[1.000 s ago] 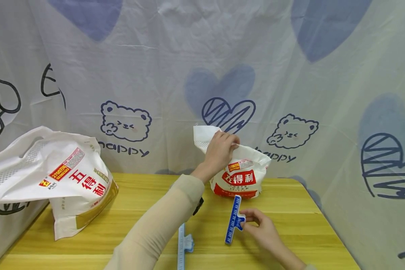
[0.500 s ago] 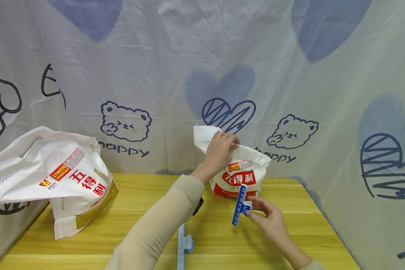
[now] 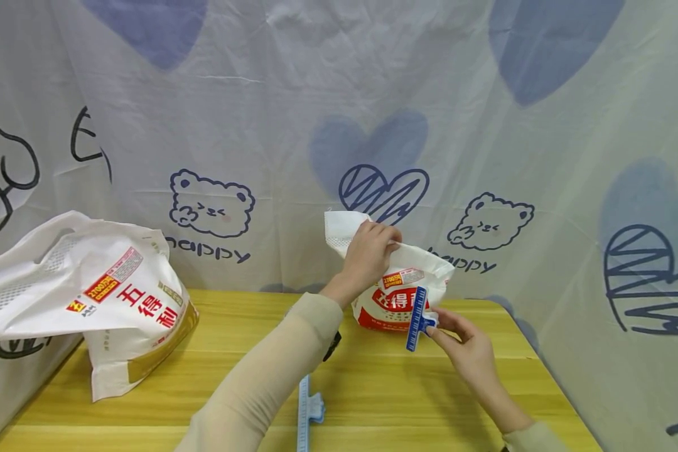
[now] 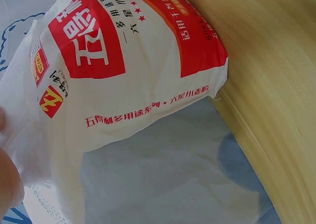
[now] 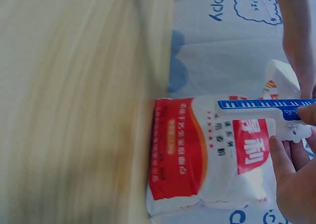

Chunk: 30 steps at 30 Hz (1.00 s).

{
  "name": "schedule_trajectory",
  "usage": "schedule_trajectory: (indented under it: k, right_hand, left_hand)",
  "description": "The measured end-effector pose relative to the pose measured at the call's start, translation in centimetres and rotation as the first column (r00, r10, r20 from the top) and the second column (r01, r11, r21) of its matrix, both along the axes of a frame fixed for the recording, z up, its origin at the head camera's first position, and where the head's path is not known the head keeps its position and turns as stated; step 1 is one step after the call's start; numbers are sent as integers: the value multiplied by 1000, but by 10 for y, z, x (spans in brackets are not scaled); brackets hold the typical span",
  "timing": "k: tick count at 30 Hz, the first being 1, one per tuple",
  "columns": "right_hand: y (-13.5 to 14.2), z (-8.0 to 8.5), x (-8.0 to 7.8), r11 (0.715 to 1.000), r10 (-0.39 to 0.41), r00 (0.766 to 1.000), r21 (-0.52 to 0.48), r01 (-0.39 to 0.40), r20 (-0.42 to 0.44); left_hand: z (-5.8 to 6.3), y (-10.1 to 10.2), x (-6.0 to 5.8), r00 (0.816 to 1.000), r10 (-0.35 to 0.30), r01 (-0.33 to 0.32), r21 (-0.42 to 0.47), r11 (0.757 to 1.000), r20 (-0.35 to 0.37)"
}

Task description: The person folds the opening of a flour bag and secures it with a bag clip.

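Note:
A white and red flour bag (image 3: 401, 314) stands at the back of the table, its top folded over to the left. My left hand (image 3: 367, 254) grips the gathered neck of this bag. In the left wrist view the bag's printed front (image 4: 148, 61) fills the upper part, with only bits of thumb and finger at the left edge. My right hand (image 3: 469, 345) pinches the tab of a dark blue clip (image 3: 416, 319) with ruler-like marks. The clip's long bar is held upright, slightly tilted, in front of the bag. In the right wrist view the blue clip (image 5: 261, 104) overlaps the bag.
A second, larger flour bag (image 3: 130, 301), white and gold, leans on the table at the left. A light blue clip (image 3: 304, 414) lies near the front edge beside my left forearm. Behind the wooden table (image 3: 248, 351) hangs a patterned cloth (image 3: 282, 94).
My right hand has lifted the dark blue clip from lower on the table, moving up and to the right, toward the bag. My left hand has stayed on the bag's neck.

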State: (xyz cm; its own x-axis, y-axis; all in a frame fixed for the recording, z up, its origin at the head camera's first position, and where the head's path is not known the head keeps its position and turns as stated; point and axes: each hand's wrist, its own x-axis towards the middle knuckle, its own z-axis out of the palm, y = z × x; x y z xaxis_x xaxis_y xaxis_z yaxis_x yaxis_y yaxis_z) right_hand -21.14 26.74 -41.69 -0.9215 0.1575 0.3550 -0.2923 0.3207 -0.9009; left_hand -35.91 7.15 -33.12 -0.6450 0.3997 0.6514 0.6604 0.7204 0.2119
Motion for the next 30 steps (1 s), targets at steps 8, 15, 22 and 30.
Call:
schedule_trajectory:
  k: [8, 15, 22, 30]
  right_hand:
    - [13, 17, -11, 996, -73, 997, 50, 73, 9]
    - [24, 32, -20, 989, -113, 994, 90, 113, -3]
    - [27, 43, -29, 985, -142, 989, 95, 146, -42]
    - [32, 54, -43, 977, -182, 976, 92, 194, -119]
  left_hand:
    - [0, 0, 0, 1000, 3, -3, -3, 1000, 15]
    - [-1, -1, -1, 1000, 0, 0, -3, 1000, 10]
    - [-2, -2, -1, 1000, 6, -6, -1, 1000, 0]
    - [-3, -2, 0, 1000, -1, 1, 1, 1000, -5]
